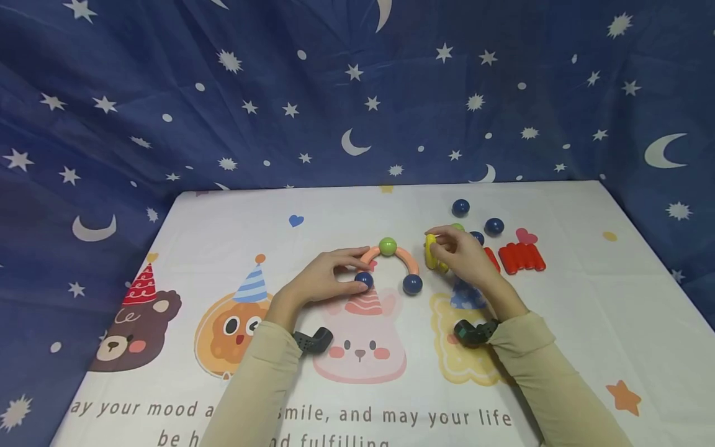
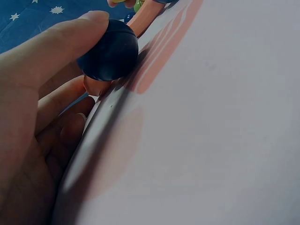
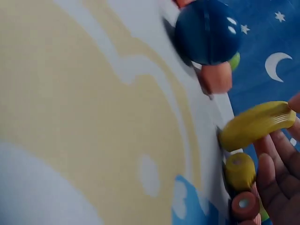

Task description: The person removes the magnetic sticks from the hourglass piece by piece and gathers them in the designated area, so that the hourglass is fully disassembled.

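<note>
An arch of two curved orange rods (image 1: 409,258) lies on the white cloth, a green ball (image 1: 388,246) at its top. A blue ball (image 1: 412,284) caps its right end and another blue ball (image 2: 110,51) its left. My left hand (image 1: 318,278) holds the arch's left end, thumb on the ball, fingers by the rod. To the right of the arch, my right hand (image 1: 462,253) pinches a curved yellow rod (image 3: 255,124) by one end, tilted up. A second yellow rod (image 3: 240,169) lies below it, beside that hand.
Red rods (image 1: 522,257) lie in a row at the right. Behind my right hand are loose blue balls (image 1: 460,207) and a partly hidden green ball (image 1: 457,227). A blue starry curtain (image 1: 313,112) hangs along the table's back edge.
</note>
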`<act>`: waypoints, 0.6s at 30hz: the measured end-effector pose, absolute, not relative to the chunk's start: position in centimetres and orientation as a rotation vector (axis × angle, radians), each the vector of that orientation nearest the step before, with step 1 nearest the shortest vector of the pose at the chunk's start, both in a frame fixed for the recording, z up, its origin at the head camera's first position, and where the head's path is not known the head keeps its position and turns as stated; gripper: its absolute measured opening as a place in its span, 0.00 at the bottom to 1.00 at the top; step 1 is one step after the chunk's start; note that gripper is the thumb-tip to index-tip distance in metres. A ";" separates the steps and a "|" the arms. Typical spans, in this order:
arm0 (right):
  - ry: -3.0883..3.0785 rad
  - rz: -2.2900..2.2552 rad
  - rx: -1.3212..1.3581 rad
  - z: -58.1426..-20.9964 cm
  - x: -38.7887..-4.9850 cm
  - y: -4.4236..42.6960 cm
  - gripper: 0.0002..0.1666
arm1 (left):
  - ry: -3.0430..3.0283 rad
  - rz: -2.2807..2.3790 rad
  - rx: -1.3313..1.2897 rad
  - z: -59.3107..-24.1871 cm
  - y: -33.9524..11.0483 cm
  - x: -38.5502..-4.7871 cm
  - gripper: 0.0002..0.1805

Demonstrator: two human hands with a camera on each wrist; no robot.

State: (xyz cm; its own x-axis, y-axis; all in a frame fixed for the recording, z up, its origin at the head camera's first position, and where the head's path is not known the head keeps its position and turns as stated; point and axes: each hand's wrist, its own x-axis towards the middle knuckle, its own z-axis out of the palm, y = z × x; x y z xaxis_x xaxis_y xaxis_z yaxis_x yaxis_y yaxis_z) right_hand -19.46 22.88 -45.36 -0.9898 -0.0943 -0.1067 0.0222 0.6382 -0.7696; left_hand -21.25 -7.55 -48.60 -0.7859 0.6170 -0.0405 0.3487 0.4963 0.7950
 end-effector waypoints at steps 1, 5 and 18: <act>2.734 -1.269 -0.074 -45.3 -19.4 22.7 0.20 | 2.423 1.182 0.810 -48.6 -7.5 -21.3 0.21; 2.785 -1.224 -0.128 -45.2 -19.3 22.1 0.21 | 2.419 1.190 0.799 -48.6 -7.5 -21.3 0.21; 2.666 -1.492 -0.133 -44.9 -19.1 22.1 0.19 | 2.413 1.196 0.787 -48.7 -7.5 -21.3 0.22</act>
